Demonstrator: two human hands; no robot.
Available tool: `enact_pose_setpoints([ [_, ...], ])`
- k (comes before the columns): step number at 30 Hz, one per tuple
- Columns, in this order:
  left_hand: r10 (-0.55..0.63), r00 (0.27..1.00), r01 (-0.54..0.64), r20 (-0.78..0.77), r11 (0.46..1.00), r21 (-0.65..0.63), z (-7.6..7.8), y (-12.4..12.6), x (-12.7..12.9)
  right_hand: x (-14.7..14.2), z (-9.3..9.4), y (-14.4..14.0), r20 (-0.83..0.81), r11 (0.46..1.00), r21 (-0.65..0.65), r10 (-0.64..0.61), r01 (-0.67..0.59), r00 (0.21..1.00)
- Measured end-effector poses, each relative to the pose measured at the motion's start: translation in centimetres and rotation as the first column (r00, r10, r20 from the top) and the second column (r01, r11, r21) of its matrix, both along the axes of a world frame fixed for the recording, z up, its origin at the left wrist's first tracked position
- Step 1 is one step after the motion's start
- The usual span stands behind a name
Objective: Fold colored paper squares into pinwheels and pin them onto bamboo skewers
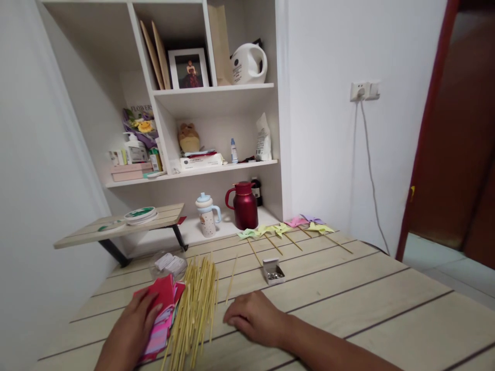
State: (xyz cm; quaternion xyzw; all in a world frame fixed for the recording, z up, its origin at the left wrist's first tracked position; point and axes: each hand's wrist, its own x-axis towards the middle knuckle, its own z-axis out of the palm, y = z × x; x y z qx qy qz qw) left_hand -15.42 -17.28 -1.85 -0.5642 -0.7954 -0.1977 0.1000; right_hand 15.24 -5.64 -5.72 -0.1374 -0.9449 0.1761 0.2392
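My left hand (135, 322) lies on a stack of red and pink paper squares (164, 309) at the table's near left, fingers on the top red sheet. A pile of thin wooden sticks (195, 304) lies just right of the papers. My right hand (257, 315) rests palm down on the wooden table (367, 299), fingers curled, next to the sticks; whether it pinches one I cannot tell. One loose stick (231, 281) lies ahead of it. A small open box of pins (274, 271) sits beyond.
Several finished paper pinwheels (286, 229) on sticks lie in a row at the table's far edge. A clear bag (168, 264) lies behind the papers. White shelves (216, 93) behind hold a red jug (243, 205), a cup (207, 214), bottles and a framed photo.
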Motion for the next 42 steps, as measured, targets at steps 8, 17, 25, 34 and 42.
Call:
enact_pose_setpoints([
  [8, -0.042, 0.999, 0.040, -0.024, 0.996, -0.077, 0.1, -0.5, -0.1, 0.0, 0.0, -0.1, -0.015, 1.000, -0.015, 0.002, -0.003, 1.000],
  [17, -0.063, 0.996, 0.054, -0.055, 0.987, -0.149, -0.2, -0.8, -0.4, 0.0, 0.2, -0.3, -0.013, 1.000, -0.028, 0.000, -0.001, 1.000],
  [25, -0.035, 0.997, 0.021, -0.063, 0.979, -0.203, -0.1, -1.3, -0.2, -0.1, 0.4, -0.3, 0.025, 1.000, -0.022, -0.011, 0.012, 1.000],
  [34, 0.000, 0.998, -0.013, -0.059, 0.974, -0.225, -0.8, -1.8, -0.1, -0.2, 0.1, -0.1, 0.043, 1.000, 0.004, -0.014, 0.013, 0.999],
  [42, 0.002, 1.000, 0.000, 0.008, 0.979, -0.204, -0.6, -1.9, -0.5, 0.0, 0.4, -0.2, 0.053, 1.000, 0.014, -0.015, 0.014, 0.998],
])
